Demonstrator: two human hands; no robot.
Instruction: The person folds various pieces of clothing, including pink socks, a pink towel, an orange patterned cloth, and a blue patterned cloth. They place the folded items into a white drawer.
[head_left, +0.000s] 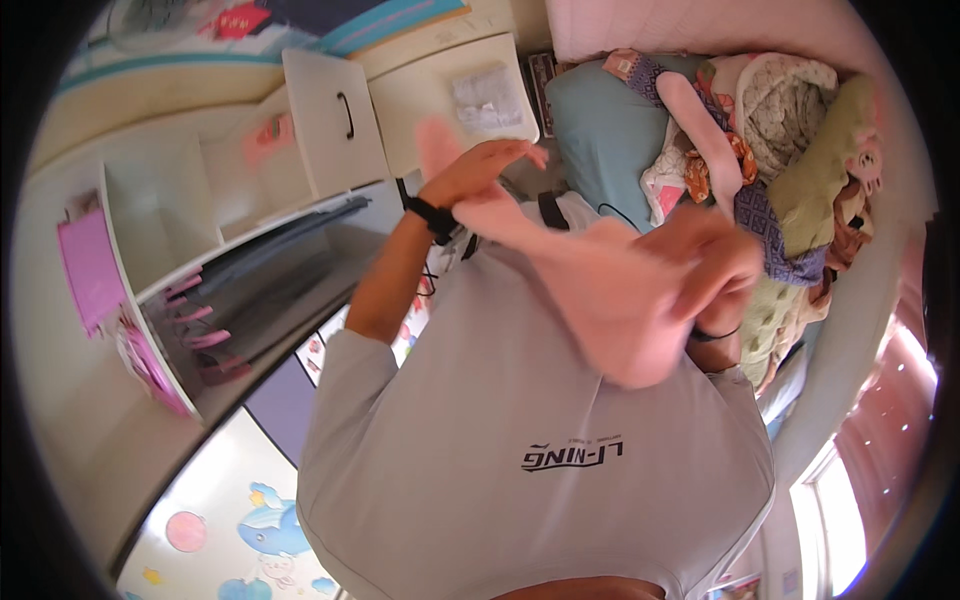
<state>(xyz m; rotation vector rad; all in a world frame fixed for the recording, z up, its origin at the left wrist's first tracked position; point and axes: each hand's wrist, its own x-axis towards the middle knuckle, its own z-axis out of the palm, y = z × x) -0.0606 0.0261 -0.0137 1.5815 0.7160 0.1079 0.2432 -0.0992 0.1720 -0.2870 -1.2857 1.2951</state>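
A soft pink garment (615, 292), blurred by motion, stretches between my hands in front of my grey T-shirt (525, 420). My right hand (712, 259), with a thin black band at its wrist, has its fingers curled around the right part of the cloth. The garment's lower edge hangs over my chest. My left hand (480, 172), wearing a black wristband or watch (435, 219), lies across the narrower left end. Pink cloth shows on both sides of this hand. Its fingers point right, and its palm and thumb are hidden, so its hold is unclear.
Right of my hands, a heap of clothes (784, 112) and a teal cushion or bedding (600, 127) lie against a pink padded panel (675, 26). At left stand white shelving (150, 202), an ajar cabinet door (337, 124) and pink hangers (206, 337). A clear packet (487, 97) rests on a white surface.
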